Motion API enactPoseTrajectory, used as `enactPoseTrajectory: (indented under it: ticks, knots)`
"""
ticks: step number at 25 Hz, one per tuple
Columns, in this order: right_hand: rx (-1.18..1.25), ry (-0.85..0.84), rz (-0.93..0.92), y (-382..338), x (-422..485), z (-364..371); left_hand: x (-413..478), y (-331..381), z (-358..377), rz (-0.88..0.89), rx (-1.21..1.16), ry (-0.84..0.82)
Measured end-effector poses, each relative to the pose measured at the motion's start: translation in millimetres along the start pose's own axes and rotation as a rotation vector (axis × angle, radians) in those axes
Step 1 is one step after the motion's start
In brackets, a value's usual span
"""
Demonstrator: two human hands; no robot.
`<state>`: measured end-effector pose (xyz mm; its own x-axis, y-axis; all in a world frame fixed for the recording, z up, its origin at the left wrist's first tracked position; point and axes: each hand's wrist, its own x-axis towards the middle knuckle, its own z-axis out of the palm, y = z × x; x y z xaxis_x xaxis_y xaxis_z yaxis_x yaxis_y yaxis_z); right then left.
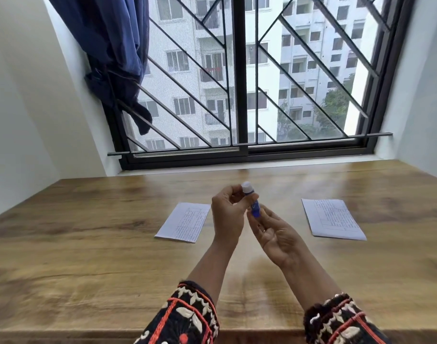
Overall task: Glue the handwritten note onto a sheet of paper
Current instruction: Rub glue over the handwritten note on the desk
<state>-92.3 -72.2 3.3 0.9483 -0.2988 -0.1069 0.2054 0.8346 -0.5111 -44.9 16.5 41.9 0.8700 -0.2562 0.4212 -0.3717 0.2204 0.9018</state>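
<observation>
Glue stick (252, 203), slightly blurred, is held above the grainy wooden table (88, 244), between the left sheet (182, 222) and right sheet (333, 218), 2 flat papers with unreadable writing. Curled fingers of the left hand (227, 214) pinch its white cap; the right hand (274, 234), palm up, pinches the blue barrel's base.
</observation>
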Motion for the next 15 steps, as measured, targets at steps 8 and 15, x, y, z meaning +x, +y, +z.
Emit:
enactPoseTrajectory:
  ticks: [8,15]
  knots:
    - [-0.106,0.119,0.110,1.0,-1.9,3.5,-0.2,-0.4,-0.9,-0.049,-0.060,-0.080]
    - [-0.076,0.064,-0.002,2.0,-3.2,6.3,4.7,-1.2,-1.6,-0.068,-0.064,-0.012]
